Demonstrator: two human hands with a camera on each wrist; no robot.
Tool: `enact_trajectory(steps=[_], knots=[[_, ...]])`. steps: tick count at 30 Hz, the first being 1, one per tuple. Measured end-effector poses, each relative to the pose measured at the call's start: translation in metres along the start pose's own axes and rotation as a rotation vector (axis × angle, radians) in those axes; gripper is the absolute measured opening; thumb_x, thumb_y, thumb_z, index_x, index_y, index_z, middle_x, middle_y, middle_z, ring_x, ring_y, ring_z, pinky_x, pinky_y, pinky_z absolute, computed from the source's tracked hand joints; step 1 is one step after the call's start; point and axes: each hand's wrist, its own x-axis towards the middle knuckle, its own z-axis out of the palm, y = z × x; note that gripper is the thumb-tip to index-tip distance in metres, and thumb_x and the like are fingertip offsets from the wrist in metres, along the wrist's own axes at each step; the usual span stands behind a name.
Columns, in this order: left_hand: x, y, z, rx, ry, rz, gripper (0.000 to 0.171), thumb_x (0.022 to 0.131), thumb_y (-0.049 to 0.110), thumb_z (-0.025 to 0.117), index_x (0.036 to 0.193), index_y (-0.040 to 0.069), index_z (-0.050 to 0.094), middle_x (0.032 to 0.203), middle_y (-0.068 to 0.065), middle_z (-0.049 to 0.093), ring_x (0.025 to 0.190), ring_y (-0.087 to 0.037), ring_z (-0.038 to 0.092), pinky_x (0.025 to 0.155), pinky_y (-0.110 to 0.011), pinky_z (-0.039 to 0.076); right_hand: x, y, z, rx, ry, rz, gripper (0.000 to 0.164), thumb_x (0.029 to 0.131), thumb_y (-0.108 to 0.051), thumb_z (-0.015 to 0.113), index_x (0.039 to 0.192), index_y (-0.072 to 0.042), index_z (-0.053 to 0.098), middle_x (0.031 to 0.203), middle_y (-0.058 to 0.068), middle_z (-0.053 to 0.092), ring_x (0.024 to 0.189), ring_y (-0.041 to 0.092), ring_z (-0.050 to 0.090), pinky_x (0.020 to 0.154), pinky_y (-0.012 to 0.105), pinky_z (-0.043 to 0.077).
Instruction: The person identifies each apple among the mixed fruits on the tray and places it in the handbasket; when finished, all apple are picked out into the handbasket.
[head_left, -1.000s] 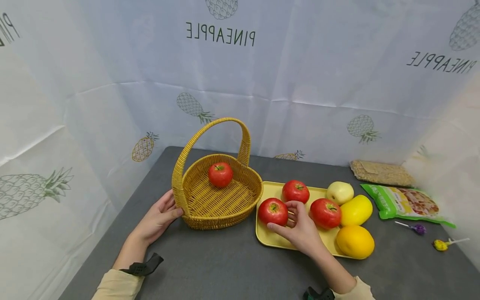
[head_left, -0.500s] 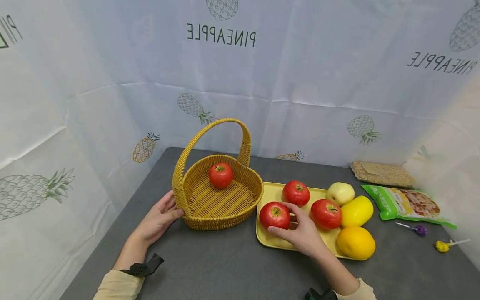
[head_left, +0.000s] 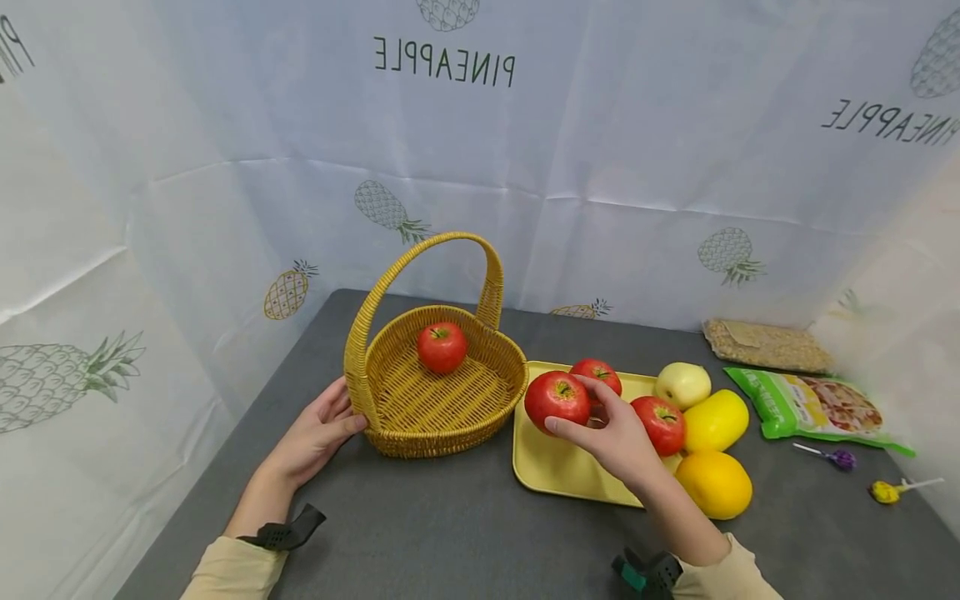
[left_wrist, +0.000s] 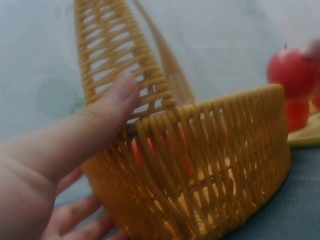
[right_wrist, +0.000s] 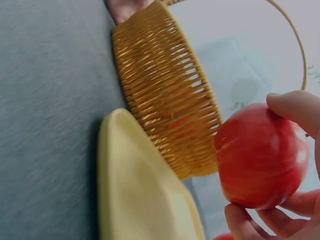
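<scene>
My right hand (head_left: 609,433) grips a red apple (head_left: 557,402) between thumb and fingers, lifted above the yellow tray (head_left: 551,471). In the right wrist view this apple (right_wrist: 262,156) hangs clear of the tray, close to the basket. My left hand (head_left: 318,437) holds the near-left end of a woven basket (head_left: 442,442). Its thumb (left_wrist: 117,97) presses at the foot of the tall handle, and the other fingers curve round the outer wall, partly hidden. One red apple (head_left: 442,347) lies inside the basket, toward the back.
On the tray are two more red apples, one behind (head_left: 597,377) and another (head_left: 660,423) right of my right hand. A pale round fruit (head_left: 682,385), a yellow mango-like fruit (head_left: 716,421) and an orange (head_left: 714,485) sit at its right. Farther right lie packets (head_left: 821,406) and two lollipops (head_left: 840,459).
My right hand has raised the apple off the tray, moving up and slightly right. My left hand and the basket stay in place.
</scene>
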Motion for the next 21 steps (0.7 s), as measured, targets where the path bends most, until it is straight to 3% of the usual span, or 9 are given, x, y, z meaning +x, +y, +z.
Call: enact_trajectory(steps=[11,21], knots=[[0.003,0.000,-0.001,-0.005,-0.007,0.007,0.080,0.104,0.005,0.060,0.166,0.009,0.009,0.168,-0.026,0.008,0.144,-0.010,0.040,0.107,-0.025,0.042,0.018,-0.029,0.002,0.013,-0.040,-0.091,0.075,0.083,-0.043,0.087,0.146,-0.021,0.052,0.133,0.003,0.060,0.114,0.026,0.062,0.087,0.041,0.056],[0.000,-0.001,0.000,0.006,-0.001,0.009,0.077,0.104,0.006,0.060,0.165,0.008,0.012,0.167,-0.026,0.013,0.147,-0.017,0.036,0.107,-0.025,0.043,0.030,-0.039,0.011,0.027,-0.099,-0.097,0.073,0.085,-0.039,0.086,0.146,-0.018,0.052,0.131,0.006,0.062,0.113,0.027,0.063,0.086,0.040,0.057]])
